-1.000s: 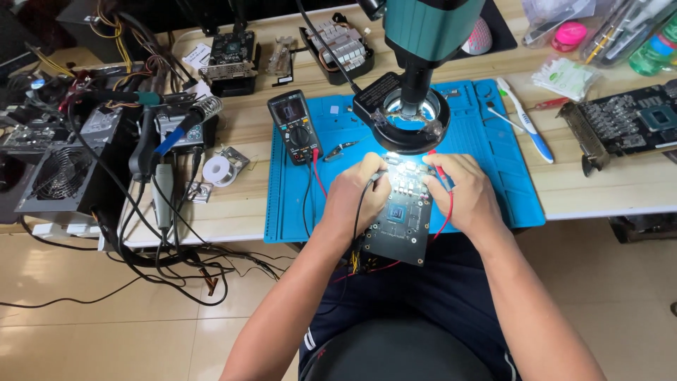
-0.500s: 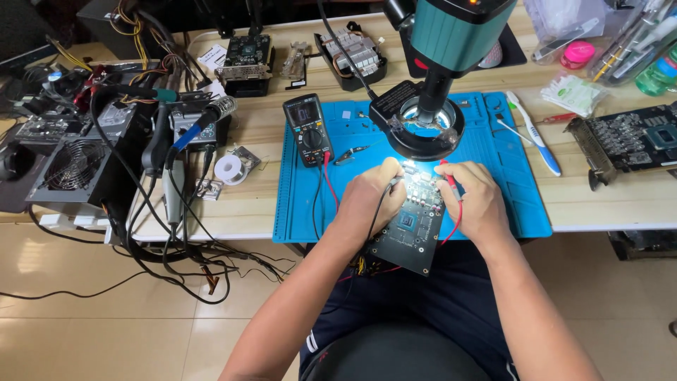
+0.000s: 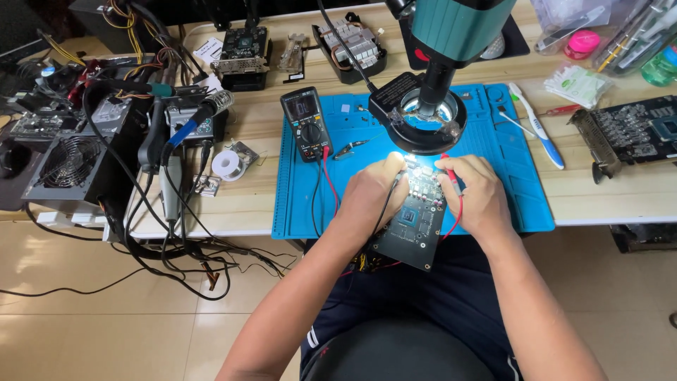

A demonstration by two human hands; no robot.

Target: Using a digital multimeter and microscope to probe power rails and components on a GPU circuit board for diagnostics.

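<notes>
A dark circuit board (image 3: 416, 222) lies on the near edge of a blue work mat (image 3: 352, 141), partly overhanging toward my lap, lit from above by a ring light. My left hand (image 3: 370, 194) rests on the board's left side and pinches a black probe with a black lead. My right hand (image 3: 476, 194) holds a red probe with a red lead against the board's upper right. Both leads run to a black multimeter (image 3: 307, 123) on the mat's left part. A green microscope head (image 3: 451, 28) hangs over the board.
Left of the mat sit a solder spool (image 3: 228, 164), a soldering handle (image 3: 169, 190), tangled cables and a fan unit (image 3: 70, 162). A toothbrush (image 3: 536, 127) and another graphics card (image 3: 627, 134) lie to the right. More boards and a heatsink stand at the back.
The view has shifted slightly. Both hands stay on the board with the probes, their tips moving only a little.
</notes>
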